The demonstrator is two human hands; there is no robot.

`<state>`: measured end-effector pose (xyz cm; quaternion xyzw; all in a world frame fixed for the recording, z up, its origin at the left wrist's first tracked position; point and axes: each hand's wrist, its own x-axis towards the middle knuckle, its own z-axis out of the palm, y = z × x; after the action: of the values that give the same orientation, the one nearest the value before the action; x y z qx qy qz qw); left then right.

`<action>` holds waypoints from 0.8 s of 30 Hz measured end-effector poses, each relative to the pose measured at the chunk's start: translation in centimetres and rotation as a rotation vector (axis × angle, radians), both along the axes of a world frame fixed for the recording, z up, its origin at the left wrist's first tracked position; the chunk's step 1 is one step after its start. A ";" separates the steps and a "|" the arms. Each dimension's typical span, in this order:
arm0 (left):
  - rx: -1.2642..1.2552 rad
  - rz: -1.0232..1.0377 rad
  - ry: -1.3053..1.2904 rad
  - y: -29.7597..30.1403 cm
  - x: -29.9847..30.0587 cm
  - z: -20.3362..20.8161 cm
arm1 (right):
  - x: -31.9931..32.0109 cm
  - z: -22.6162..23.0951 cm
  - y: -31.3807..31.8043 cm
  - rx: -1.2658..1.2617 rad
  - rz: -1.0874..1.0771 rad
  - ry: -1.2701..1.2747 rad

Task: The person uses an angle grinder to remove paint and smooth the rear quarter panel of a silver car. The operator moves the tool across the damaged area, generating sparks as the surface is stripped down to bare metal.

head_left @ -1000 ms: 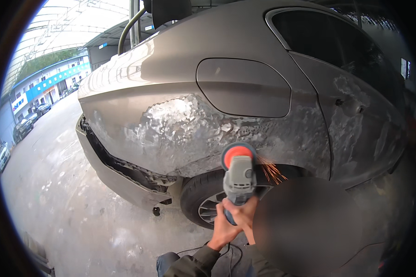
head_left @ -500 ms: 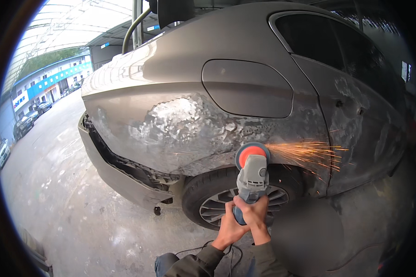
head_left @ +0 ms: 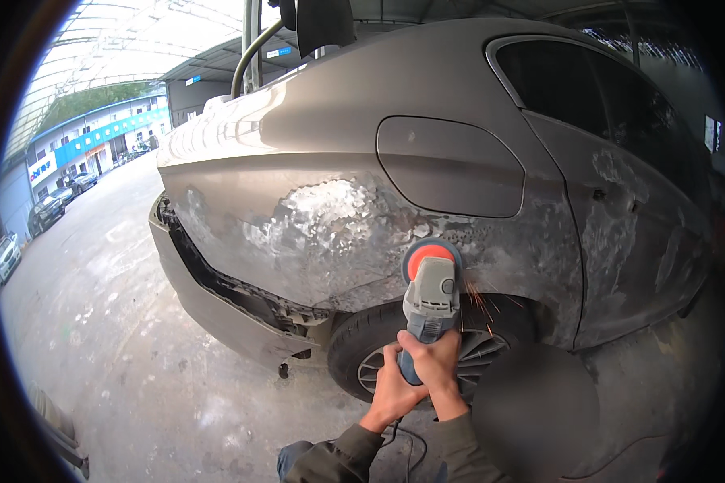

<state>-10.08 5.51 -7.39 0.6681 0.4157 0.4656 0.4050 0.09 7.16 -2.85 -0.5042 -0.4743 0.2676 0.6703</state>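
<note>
An angle grinder point(head_left: 432, 299) with a grey body and a red-faced disc point(head_left: 429, 259) is held in both my hands. My left hand point(head_left: 395, 388) wraps round the lower handle from the left. Over the handle from the right, my right hand point(head_left: 437, 361) is closed as well. The disc is at the car's dented rear quarter panel point(head_left: 298, 233), just above the wheel arch. A few orange sparks point(head_left: 482, 306) fall to the right of the tool. Bare, rough metal shows across the panel below the fuel flap point(head_left: 453, 165).
Below the panel is the rear wheel point(head_left: 358, 342). The bumper point(head_left: 209, 306) hangs apart from the body at the left. A cable point(head_left: 411, 451) loops on the floor beneath my arms. A grey blurred round patch hides part of the lower right. Parked cars point(head_left: 48, 211) stand far left.
The grinder and both hands have shifted slightly left and up over the panel. The long spray of sparks to the right has shrunk to a few short ones pointing downward.
</note>
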 end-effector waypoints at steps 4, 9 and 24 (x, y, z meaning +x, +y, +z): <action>0.142 0.151 -0.257 1.1 -0.9 -3.0 | -3.3 0.1 1.1 -0.094 0.018 -0.231; 0.070 0.143 -0.176 1.2 -1.2 -2.5 | -3.1 0.7 1.2 -0.115 0.072 -0.172; 0.026 0.092 -0.079 0.9 -1.0 1.1 | -2.1 2.7 1.0 -0.071 0.069 -0.072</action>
<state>-11.11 6.36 -6.29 0.6345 0.4236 0.5152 0.3905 -2.02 8.19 -0.19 -0.5201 -0.5054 0.2888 0.6250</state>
